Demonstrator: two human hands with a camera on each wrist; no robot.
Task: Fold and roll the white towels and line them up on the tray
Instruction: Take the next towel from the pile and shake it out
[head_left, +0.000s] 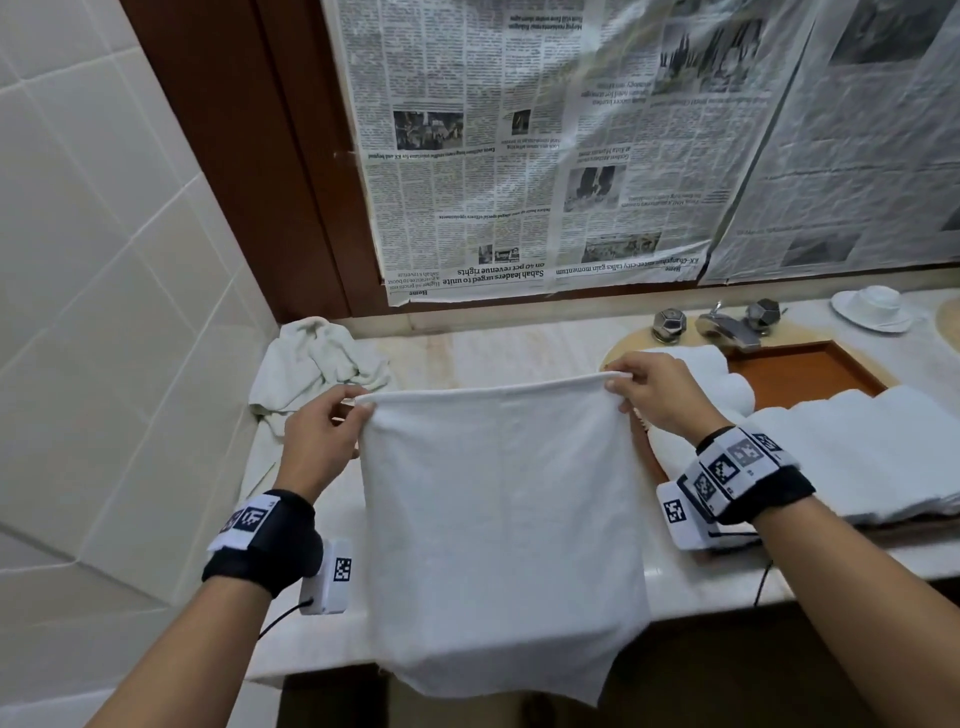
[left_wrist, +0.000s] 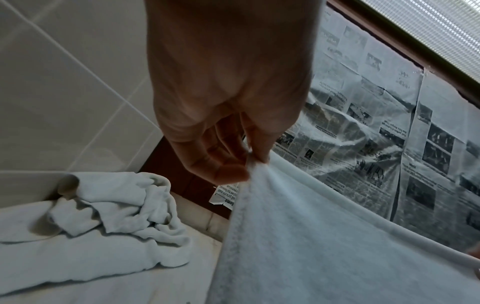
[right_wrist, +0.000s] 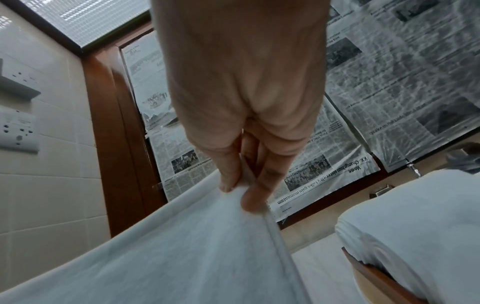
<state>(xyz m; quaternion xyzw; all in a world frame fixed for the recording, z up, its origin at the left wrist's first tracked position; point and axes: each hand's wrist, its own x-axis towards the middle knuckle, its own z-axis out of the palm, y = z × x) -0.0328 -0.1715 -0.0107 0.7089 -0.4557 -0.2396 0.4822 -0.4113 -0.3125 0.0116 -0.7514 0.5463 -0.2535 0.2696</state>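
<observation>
Towel (head_left: 501, 519) hangs flat in mid-air over the counter (head_left: 519, 345) edge in the head view, held up by its two top corners. Left hand (head_left: 317, 439) pinches the left corner, thumb and forefinger closed on the hem, other fingers curled. Right hand (head_left: 654, 395) pinches the right corner the same way. Tray (head_left: 810, 371), brown, sits on the counter to the right, with rolled towels (head_left: 727, 382) at its left end. Folded stack (head_left: 883, 452) lies near the right wrist. Crumpled towel (head_left: 311, 364) sits in the back left corner by the tiles. Tap (head_left: 727, 327) behind the tray, newspaper (head_left: 545, 156) taped above.

Left wrist view: left hand (left_wrist: 228, 102) with thumb and fingertips (left_wrist: 231, 170) nipped on the towel (left_wrist: 324, 246) corner; cloth drops away below. Crumpled towel (left_wrist: 109, 216) lies on the counter at left.

Right wrist view: right hand (right_wrist: 241, 92) pinching the hem of the towel (right_wrist: 182, 257) between thumb and forefinger, hem taut leftward. Tray (right_wrist: 376, 275) rim at lower right, white towels on it.
</observation>
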